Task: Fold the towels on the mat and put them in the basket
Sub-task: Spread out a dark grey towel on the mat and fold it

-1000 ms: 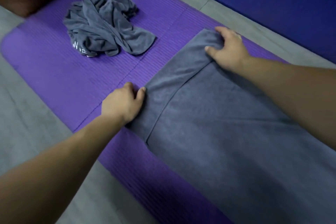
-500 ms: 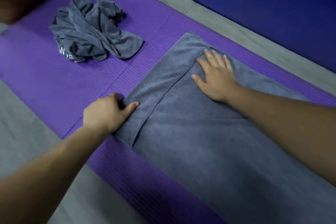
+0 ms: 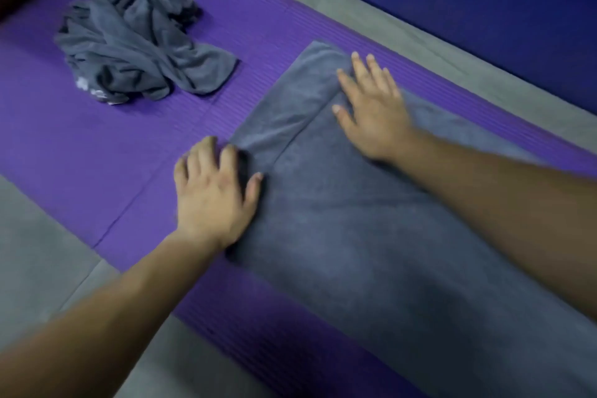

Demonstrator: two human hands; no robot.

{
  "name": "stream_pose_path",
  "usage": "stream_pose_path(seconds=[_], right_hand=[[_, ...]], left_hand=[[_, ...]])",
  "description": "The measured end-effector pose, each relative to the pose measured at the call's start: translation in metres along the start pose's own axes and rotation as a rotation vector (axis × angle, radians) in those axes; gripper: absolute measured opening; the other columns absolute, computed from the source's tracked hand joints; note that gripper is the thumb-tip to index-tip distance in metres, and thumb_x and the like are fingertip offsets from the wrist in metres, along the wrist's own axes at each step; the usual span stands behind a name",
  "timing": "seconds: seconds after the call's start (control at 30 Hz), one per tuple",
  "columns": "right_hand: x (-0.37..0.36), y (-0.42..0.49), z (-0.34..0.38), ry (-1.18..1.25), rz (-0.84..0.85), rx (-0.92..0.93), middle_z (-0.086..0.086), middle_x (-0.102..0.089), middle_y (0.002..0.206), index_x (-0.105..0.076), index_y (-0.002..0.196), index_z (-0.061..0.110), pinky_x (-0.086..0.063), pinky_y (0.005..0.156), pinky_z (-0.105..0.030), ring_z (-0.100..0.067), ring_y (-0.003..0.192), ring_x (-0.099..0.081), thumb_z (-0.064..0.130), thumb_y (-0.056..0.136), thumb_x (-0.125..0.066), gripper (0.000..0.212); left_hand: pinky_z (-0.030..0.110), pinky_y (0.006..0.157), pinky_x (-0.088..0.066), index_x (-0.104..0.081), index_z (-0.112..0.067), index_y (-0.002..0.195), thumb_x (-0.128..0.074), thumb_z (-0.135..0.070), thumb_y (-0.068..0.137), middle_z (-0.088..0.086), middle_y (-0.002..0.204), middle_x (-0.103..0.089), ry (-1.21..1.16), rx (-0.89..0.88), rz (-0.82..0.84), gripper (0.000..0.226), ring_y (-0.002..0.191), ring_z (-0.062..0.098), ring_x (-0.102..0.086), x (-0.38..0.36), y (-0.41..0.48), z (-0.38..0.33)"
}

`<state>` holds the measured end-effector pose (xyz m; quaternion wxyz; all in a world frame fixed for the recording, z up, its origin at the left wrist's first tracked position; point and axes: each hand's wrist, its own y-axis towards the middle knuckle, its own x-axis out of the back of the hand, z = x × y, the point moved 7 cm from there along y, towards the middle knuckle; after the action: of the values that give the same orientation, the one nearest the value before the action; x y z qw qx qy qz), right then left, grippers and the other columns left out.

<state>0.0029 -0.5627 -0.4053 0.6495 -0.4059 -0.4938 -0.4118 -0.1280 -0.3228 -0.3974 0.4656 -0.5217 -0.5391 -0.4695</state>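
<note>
The mat (image 3: 97,145) lies on the floor (image 3: 38,268), running from far left to near right. The spread towel (image 3: 371,252) lies on its right part, reaching from the middle to the near right, and a cloth edge crosses it close to its far end. The left hand (image 3: 214,197) rests on the towel's left edge, partly over the mat. The right hand (image 3: 374,110) lies flat on the towel, farther and to the right, across that cloth edge. The heaped towel (image 3: 135,52) sits on the mat at far left, apart from the spread towel and both hands. A second mat (image 3: 484,10) lies on the floor at far right.
</note>
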Motion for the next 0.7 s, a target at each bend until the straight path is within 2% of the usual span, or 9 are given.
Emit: stream_pose_path(seconds=[0.03, 0.1, 0.2, 0.33, 0.47, 0.57, 0.63, 0.7], right_hand=[[-0.002, -0.031, 0.001, 0.007, -0.061, -0.006, -0.015, -0.016, 0.167, -0.034, 0.156, 0.015, -0.012, 0.125, -0.052, -0.036, 0.154, -0.013, 0.048, 0.099, -0.035, 0.066], [-0.019, -0.1, -0.005, 0.02, -0.105, -0.059, -0.015, -0.023, 0.165, -0.041, 0.153, 0.016, -0.017, 0.123, -0.054, -0.036, 0.153, -0.02, 0.047, 0.095, -0.037, 0.065], [-0.044, -0.206, -0.045, -0.045, 0.002, -0.162, -0.012, -0.018, 0.167, -0.034, 0.156, 0.02, -0.017, 0.122, -0.056, -0.033, 0.154, -0.016, 0.049, 0.096, -0.038, 0.067], [-0.051, -0.342, -0.135, -0.183, 0.172, -0.165, -0.011, -0.012, 0.168, -0.028, 0.159, 0.021, -0.017, 0.121, -0.06, -0.034, 0.155, -0.009, 0.055, 0.095, -0.04, 0.073], [-0.042, -0.448, -0.202, -0.12, 0.207, -0.264, -0.008, -0.017, 0.168, -0.032, 0.158, 0.019, -0.021, 0.122, -0.056, -0.03, 0.155, -0.013, 0.053, 0.097, -0.04, 0.07], [-0.033, -0.513, -0.233, 0.074, 0.057, -0.428, -0.006, -0.029, 0.164, -0.042, 0.152, 0.015, -0.028, 0.12, -0.049, -0.028, 0.151, -0.029, 0.048, 0.094, -0.047, 0.066], [-0.021, -0.552, -0.256, 0.217, -0.132, -0.635, -0.011, -0.047, 0.152, -0.054, 0.141, 0.011, -0.034, 0.117, -0.043, -0.032, 0.138, -0.046, 0.045, 0.091, -0.051, 0.06], [-0.013, -0.595, -0.282, 0.268, -0.271, -0.866, -0.012, -0.059, 0.136, -0.063, 0.128, 0.01, -0.039, 0.111, -0.042, -0.035, 0.125, -0.054, 0.044, 0.087, -0.051, 0.054]], left_hand=[[0.06, 0.115, -0.028, -0.054, -0.012, 0.127, -0.042, -0.054, 0.095, 0.021, 0.145, -0.045, -0.077, -0.114, 0.016, 0.054, 0.136, 0.04, -0.043, -0.005, 0.001, -0.029], [0.062, 0.121, -0.018, -0.053, -0.015, 0.139, -0.037, -0.05, 0.098, 0.018, 0.157, -0.039, -0.171, -0.327, 0.104, 0.056, 0.149, 0.035, -0.032, -0.021, -0.004, -0.092], [0.067, 0.12, -0.011, -0.044, -0.019, 0.151, -0.028, -0.057, 0.099, 0.017, 0.166, -0.025, -0.119, -0.523, 0.246, 0.067, 0.155, 0.034, -0.018, -0.051, -0.018, -0.166], [0.075, 0.115, -0.004, -0.035, -0.017, 0.157, -0.029, -0.068, 0.094, 0.022, 0.167, -0.015, 0.039, -0.68, 0.217, 0.082, 0.156, 0.036, -0.01, -0.063, -0.029, -0.231], [0.077, 0.114, -0.008, -0.034, -0.014, 0.158, -0.034, -0.069, 0.091, 0.023, 0.167, -0.016, 0.095, -0.924, 0.197, 0.087, 0.156, 0.036, -0.012, -0.063, -0.053, -0.313], [0.075, 0.115, -0.01, -0.041, -0.017, 0.156, -0.033, -0.068, 0.09, 0.021, 0.167, -0.017, 0.133, -1.095, 0.207, 0.083, 0.156, 0.034, -0.015, -0.071, -0.091, -0.371], [0.074, 0.115, -0.011, -0.04, -0.019, 0.156, -0.031, -0.069, 0.091, 0.02, 0.168, -0.017, 0.141, -1.092, 0.251, 0.083, 0.156, 0.034, -0.014, -0.078, -0.118, -0.4], [0.074, 0.116, -0.01, -0.036, -0.022, 0.158, -0.028, -0.069, 0.092, 0.019, 0.169, -0.013, 0.127, -1.047, 0.283, 0.081, 0.157, 0.033, -0.009, -0.086, -0.144, -0.425]])
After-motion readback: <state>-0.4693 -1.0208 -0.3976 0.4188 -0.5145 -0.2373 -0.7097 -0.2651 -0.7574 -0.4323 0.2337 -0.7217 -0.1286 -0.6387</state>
